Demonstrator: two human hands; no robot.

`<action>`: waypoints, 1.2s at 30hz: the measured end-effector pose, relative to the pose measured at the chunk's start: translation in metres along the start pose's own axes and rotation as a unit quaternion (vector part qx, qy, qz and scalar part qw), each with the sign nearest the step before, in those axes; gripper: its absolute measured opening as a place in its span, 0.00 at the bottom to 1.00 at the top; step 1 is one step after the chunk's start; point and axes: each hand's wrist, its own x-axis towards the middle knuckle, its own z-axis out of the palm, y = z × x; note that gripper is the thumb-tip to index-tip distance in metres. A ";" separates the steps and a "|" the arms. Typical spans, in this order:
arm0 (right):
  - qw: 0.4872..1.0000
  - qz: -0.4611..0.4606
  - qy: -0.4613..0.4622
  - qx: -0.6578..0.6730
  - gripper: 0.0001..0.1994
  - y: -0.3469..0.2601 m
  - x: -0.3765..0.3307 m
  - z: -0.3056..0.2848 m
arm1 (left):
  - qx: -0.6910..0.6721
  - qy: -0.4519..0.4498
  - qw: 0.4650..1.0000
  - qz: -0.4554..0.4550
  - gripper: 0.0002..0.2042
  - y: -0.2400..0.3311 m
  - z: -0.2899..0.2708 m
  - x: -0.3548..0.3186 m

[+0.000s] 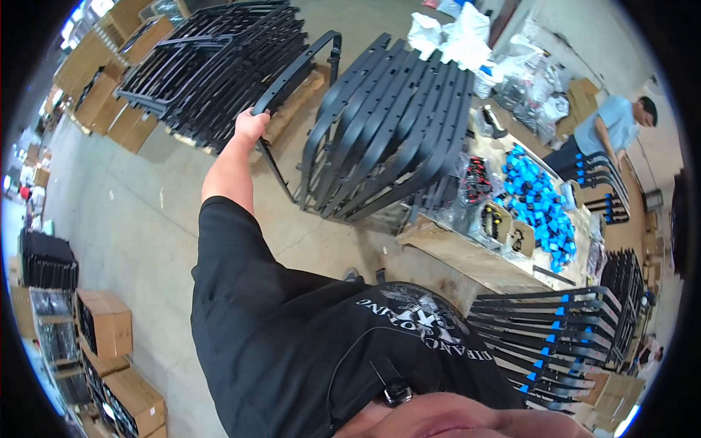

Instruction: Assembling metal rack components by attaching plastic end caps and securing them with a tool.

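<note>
My left arm reaches out, and my left hand (252, 125) is closed around the edge of a black bent-tube metal frame (286, 80). The frame stands upright and tilted, its curved corner at the far end and one leg slanting down to the floor. Just to its right a row of similar black curved frames (394, 124) stands packed together. On the other side lies a big stack of black frames (219, 69) on a wooden pallet (298, 106). My right hand is out of sight.
A worktable (475, 255) to the right carries a heap of blue plastic pieces (537, 201) and small boxes of parts. Black bars with blue pieces (548, 336) stand at lower right. Another person (602, 131) works beyond the table. Cardboard boxes (106, 321) line the left.
</note>
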 end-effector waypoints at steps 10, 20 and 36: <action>0.885 0.098 -0.086 0.446 0.06 -0.022 0.064 -0.046 | -0.080 0.149 0.986 0.005 0.10 -0.101 -0.011 -0.243; 0.965 -0.104 -0.073 0.229 0.13 0.002 0.114 -0.084 | -0.181 0.204 0.961 -0.044 0.01 -0.073 0.236 -0.505; 0.815 -0.463 0.007 0.349 0.13 -0.161 0.064 -0.235 | 0.492 0.478 0.665 0.295 0.13 0.065 0.103 -0.665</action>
